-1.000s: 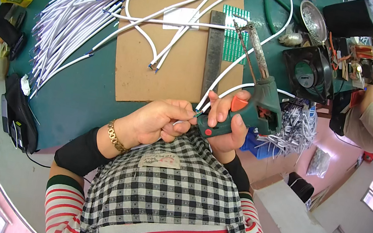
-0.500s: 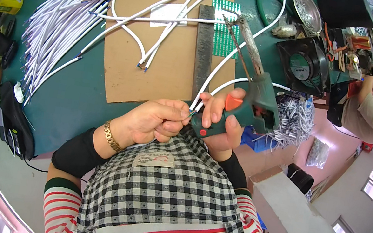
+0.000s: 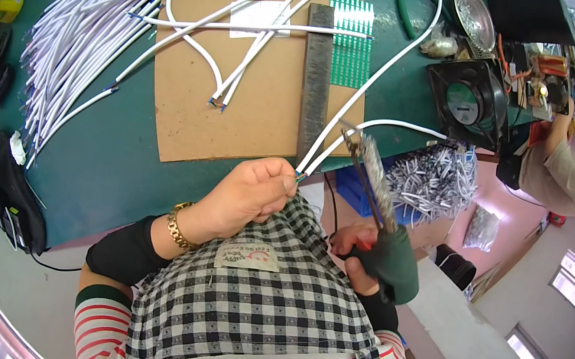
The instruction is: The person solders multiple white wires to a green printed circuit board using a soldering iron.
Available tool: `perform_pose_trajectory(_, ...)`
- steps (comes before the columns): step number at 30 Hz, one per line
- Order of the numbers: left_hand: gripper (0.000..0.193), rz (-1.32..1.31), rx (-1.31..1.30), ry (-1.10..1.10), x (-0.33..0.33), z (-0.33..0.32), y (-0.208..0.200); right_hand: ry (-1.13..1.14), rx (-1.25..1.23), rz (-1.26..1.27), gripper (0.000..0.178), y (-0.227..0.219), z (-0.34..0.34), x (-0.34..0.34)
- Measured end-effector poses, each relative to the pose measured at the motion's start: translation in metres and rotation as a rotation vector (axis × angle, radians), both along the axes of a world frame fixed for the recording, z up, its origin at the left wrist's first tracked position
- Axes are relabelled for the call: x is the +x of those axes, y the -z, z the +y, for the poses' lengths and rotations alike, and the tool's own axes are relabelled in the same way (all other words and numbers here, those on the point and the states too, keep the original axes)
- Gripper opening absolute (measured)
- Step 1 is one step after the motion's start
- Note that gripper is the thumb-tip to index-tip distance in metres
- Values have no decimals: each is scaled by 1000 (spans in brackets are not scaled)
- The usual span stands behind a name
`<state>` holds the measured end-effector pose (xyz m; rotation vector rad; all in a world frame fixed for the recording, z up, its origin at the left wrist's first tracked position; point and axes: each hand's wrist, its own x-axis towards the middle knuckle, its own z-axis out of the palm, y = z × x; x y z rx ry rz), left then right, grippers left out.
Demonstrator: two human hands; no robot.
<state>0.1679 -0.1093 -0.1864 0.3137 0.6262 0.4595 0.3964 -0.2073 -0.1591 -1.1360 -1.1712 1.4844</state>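
My left hand (image 3: 249,194) pinches the thin coloured wire ends of two white cables (image 3: 331,128) at the table's front edge. The cables run up and away from the fingers, one curving far back, the other toward the right. My right hand (image 3: 359,249) grips a dark green soldering gun (image 3: 398,266) with a red trigger. Its long metal barrel points up and left, apart from the pinched wires. Beyond my hands, a dark metal bar (image 3: 314,82) lies on a brown board (image 3: 236,126), beside a green circuit-board panel (image 3: 351,47).
Loose white cables (image 3: 257,62) cross the board, and a big bundle (image 3: 92,36) lies on the left. Farther right are green-handled pliers (image 3: 403,10), a metal bowl (image 3: 474,20) and a black fan (image 3: 466,99). A blue bin (image 3: 354,192) of cables stands below; another person (image 3: 564,167) sits nearby.
My right hand has drawn the soldering gun down and to the right, away from the wire ends. The left hand still pinches the wires.
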Motion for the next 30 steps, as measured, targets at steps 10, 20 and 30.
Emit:
perform_pose_trajectory(10, 15, 35, 56, -26, 2, -1, -1, -241, -252, -474, 16, -35, -39, 39)
perform_pose_trajectory(20, 16, 134, 98, -13, 8, -2, -3, -120, -222, -665, 26, -42, -48, 33)
perform_pose_trajectory(30, 11, 116, 133, -17, 11, -4, -2, -105, -179, -591, 23, -39, -51, 30)
